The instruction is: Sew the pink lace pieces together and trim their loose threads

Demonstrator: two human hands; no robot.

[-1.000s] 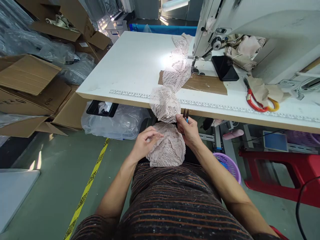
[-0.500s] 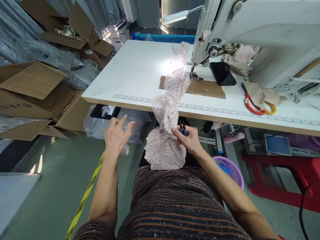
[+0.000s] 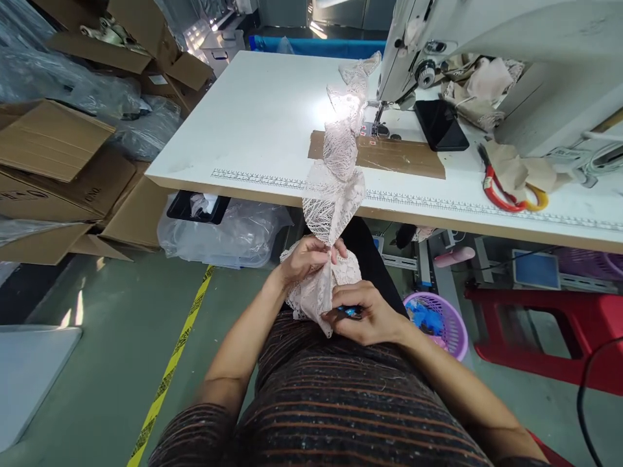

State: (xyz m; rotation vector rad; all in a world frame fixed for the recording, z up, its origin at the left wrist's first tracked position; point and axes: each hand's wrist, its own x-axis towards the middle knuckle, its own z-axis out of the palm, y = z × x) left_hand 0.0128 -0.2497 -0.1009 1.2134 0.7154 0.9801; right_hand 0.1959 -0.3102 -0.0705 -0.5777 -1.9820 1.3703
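Note:
A long strip of pale pink lace fabric [image 3: 341, 146] runs from beside the sewing machine's needle over the table edge and down to my lap. My left hand [image 3: 309, 259] pinches the lace just below the table edge, fingers closed on it. Lower down, my right hand [image 3: 365, 314] grips the lace near its bottom end. Blue-handled thread snips [image 3: 351, 312] are tucked inside that same hand, mostly hidden by the fingers. Between the hands the lace is folded and drawn taut.
The sewing machine [image 3: 423, 65] stands on the white table [image 3: 233, 123]. Red-and-yellow scissors [image 3: 503, 194] and a black phone [image 3: 440, 124] lie on the right. Below are a purple basket [image 3: 457, 327] and a red stool [image 3: 491, 324]; cardboard boxes [image 3: 53, 188] stand at left.
My left hand has come in from the left, where it was free and open, and now grips the lace. My right hand has moved lower with the snips. The view has tilted slightly down.

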